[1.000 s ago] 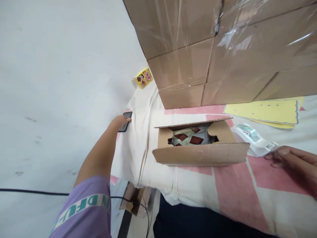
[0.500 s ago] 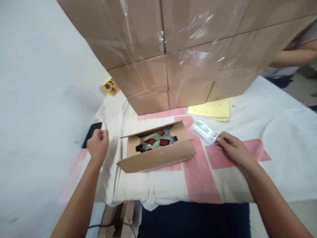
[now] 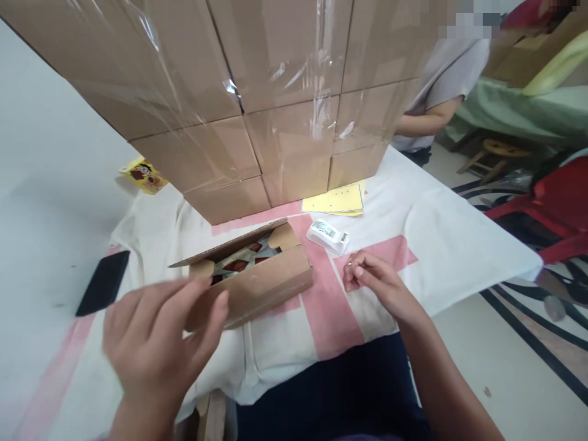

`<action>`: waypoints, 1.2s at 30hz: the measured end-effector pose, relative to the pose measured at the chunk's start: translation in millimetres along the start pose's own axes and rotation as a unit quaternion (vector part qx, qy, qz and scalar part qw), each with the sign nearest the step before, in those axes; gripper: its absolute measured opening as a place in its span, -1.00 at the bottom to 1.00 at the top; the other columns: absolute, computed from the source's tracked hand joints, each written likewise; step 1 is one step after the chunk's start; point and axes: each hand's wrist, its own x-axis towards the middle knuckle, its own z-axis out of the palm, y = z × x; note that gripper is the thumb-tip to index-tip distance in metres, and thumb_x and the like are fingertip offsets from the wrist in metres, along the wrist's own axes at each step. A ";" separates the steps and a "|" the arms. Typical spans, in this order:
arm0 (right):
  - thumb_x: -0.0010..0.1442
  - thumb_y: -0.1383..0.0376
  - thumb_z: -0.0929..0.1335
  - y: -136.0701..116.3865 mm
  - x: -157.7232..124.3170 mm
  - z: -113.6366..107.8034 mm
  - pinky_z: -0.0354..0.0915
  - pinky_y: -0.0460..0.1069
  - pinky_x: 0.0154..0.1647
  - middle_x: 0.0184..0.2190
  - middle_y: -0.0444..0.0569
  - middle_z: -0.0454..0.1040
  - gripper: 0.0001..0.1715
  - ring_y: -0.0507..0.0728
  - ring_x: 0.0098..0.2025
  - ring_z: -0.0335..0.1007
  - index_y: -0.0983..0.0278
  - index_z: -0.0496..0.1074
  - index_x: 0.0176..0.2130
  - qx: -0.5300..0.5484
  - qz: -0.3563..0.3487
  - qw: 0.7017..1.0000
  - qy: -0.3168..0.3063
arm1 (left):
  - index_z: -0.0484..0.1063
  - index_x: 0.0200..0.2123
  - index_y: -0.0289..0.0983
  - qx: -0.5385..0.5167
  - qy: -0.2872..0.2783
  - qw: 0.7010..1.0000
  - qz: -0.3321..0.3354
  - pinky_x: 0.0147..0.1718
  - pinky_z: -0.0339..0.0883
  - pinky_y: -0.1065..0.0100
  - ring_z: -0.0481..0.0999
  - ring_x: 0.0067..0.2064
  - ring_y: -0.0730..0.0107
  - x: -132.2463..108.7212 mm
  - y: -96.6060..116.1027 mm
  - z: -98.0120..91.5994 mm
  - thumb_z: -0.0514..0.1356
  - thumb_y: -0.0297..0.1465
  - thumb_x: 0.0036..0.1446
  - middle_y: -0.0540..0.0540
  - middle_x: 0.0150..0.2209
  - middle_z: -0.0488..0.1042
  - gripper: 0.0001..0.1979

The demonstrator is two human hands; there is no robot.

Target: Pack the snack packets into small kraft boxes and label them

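Observation:
My left hand [image 3: 158,334] is raised near the camera, fingers apart and empty, just left of an open cardboard box [image 3: 257,288] holding packets with dark red squares. My right hand [image 3: 374,282] rests on the cloth-covered table [image 3: 441,239] to the right of the box, fingertips pinched together on something too small to make out. A white tape dispenser [image 3: 327,236] lies just beyond that hand. A black phone [image 3: 103,283] lies flat at the table's left edge.
A tall stack of plastic-wrapped cardboard cartons [image 3: 257,98] fills the back of the table. Yellow sheets [image 3: 337,201] lie at its foot, a yellow snack pack [image 3: 143,175] at the left. Another person [image 3: 436,92] sits at the far right by a red chair [image 3: 554,208].
My left hand has left the phone and come up toward the camera, opening. My right hand drew back from the tape dispenser and pinched shut. The view swung right.

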 end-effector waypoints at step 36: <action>0.42 0.27 0.33 -50.1 -38.2 99.8 0.26 -0.09 -0.35 -0.31 -0.11 0.50 -0.89 0.01 -0.35 0.37 0.23 0.44 -0.19 -0.118 -0.114 0.976 -0.140 | 0.52 -0.23 -0.12 -0.339 -0.146 0.928 0.044 -0.30 0.41 0.35 0.54 -0.27 0.39 -32.5 84.7 3.6 0.30 -0.52 0.20 0.02 -0.30 0.55 -0.84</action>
